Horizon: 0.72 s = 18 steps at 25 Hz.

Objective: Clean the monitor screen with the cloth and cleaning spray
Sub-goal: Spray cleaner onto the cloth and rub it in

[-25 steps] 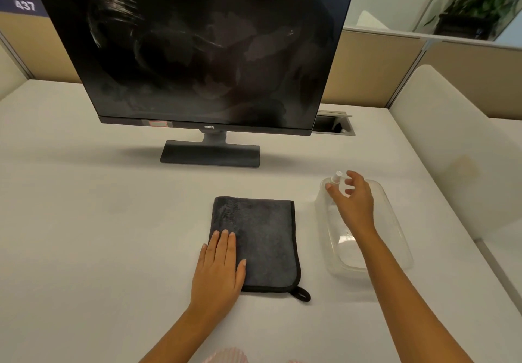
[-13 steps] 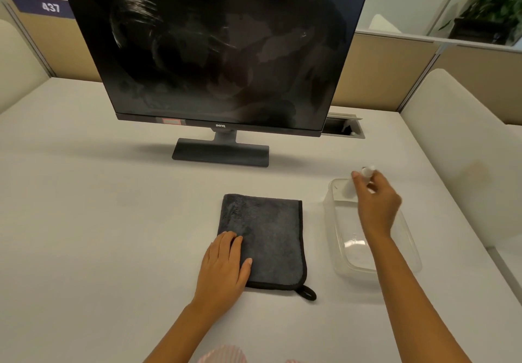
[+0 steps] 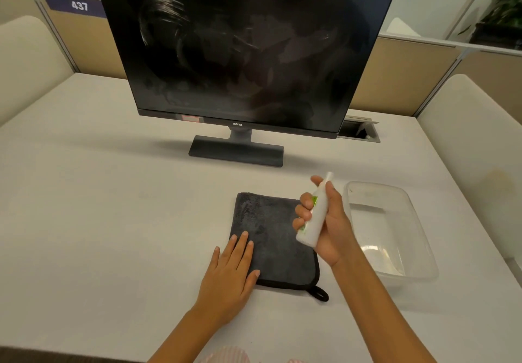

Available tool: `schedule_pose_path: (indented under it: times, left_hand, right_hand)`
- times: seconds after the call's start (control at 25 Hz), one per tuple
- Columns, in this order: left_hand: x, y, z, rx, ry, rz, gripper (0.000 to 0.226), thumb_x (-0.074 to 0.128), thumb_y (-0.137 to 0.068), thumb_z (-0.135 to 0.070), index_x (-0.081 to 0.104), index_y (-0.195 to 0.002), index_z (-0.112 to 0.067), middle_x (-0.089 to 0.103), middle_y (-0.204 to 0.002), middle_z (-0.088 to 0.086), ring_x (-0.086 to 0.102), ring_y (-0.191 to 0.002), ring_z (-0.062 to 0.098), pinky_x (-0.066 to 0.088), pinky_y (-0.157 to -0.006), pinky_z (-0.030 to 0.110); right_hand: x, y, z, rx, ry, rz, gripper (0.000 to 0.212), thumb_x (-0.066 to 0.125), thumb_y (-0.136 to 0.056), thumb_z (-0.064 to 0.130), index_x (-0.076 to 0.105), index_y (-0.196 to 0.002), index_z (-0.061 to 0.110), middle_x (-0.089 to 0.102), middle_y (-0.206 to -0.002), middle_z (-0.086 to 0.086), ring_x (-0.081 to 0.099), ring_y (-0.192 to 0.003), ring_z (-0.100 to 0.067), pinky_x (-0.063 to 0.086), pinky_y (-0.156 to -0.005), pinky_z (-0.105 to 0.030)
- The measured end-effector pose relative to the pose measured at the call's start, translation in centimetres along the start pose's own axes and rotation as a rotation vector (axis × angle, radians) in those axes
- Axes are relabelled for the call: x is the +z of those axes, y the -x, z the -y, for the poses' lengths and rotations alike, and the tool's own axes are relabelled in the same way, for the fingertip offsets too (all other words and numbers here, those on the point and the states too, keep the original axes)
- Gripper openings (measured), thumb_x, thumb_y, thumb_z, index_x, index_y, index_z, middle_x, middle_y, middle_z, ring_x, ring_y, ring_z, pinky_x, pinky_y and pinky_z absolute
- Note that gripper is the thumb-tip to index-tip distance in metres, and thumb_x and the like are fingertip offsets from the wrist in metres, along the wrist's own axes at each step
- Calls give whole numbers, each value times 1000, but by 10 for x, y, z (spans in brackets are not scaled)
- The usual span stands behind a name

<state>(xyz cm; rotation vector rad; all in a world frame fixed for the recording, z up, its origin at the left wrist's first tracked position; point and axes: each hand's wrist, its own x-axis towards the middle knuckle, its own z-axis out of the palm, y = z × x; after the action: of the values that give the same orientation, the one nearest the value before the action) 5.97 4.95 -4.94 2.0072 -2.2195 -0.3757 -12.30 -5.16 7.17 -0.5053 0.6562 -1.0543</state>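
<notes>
Spray bottle (image 3: 315, 213) gripped in right hand (image 3: 327, 221), raised above the desk (image 3: 99, 207).
Held tilted over the right edge of the dark grey microfibre cloth (image 3: 271, 238), nozzle towards the smeared BenQ monitor (image 3: 243, 52) at the far side. Left hand (image 3: 230, 273) lying flat, fingers straight, on the cloth's near left corner. Clear plastic tub (image 3: 395, 232) just right of the cloth.

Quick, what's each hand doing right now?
Left hand: open, flat on the dark grey microfibre cloth.
Right hand: gripping the white plastic spray bottle.
</notes>
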Motion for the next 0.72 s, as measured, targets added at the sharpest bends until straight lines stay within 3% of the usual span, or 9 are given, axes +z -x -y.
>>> schedule_pose_path:
  times: [0.12,0.28,0.36,0.6,0.72]
  left_hand:
    - [0,0,-2,-13,17,-2,60,15,-97,-50,-8,-147,-25,-23,-151,-7,-24,-139,18,-13,-110,38]
    - [0,0,-5,-31,4,-3,60,13,-97,-50,-10,-146,-26,-26,-151,-7,-29,-137,18,-15,-109,38]
    - [0,0,-6,-40,9,-5,60,12,-96,-51,-10,-146,-26,-25,-151,-7,-29,-136,18,-16,-109,38]
    - [1,0,-6,-34,19,-22,65,3,-90,-54,-4,-148,-25,-19,-152,-7,-26,-138,18,-13,-110,41]
    - [2,0,-6,-36,38,-44,61,15,-95,-51,4,-149,-23,-12,-154,-5,-16,-141,22,-7,-111,44]
  right_hand:
    - [-1,1,-17,129,-124,104,28,49,-89,40,58,-101,17,51,-59,-3,46,-39,-8,44,-38,-18]
    - [1,1,-22,198,-200,222,35,74,-74,37,61,-97,14,53,-58,-4,49,-35,-10,46,-36,-17]
    - [2,0,-23,227,-247,254,36,77,-73,34,59,-95,12,54,-61,-5,50,-35,-10,46,-36,-17]
    - [1,-6,-28,201,-382,125,33,80,-69,32,60,-84,11,58,-69,-2,56,-48,-9,50,-42,-17]
    - [-3,-8,-31,195,-406,48,29,63,-81,42,61,-90,15,61,-73,-1,59,-54,-9,54,-48,-21]
